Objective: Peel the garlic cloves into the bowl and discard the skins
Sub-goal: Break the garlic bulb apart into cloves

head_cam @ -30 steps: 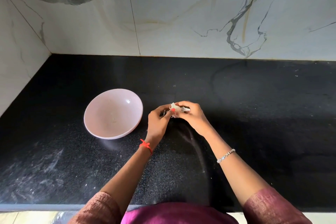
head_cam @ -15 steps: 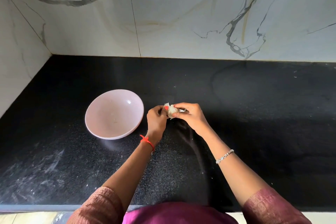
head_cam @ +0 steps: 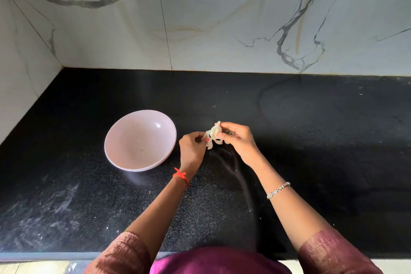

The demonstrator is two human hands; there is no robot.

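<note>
While your left hand (head_cam: 192, 150), just right of the pale pink round bowl (head_cam: 133, 140), pinches a strip of papery white skin (head_cam: 209, 144), your right hand (head_cam: 239, 141), farther right of that bowl, clamps curled fingers (head_cam: 225, 127) on the small whitish garlic clove (head_cam: 215, 131)

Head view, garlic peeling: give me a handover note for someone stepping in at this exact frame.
Right hand: holds the garlic above the counter.
Left hand: pinches a loose skin hanging off the garlic.
Bowl: on the counter, left of both hands, no cloves visible inside.
Done: skin partly pulled loose.
Left: strip the garlic, drop the cloves in the bowl, discard the skins; no bin in view.
</note>
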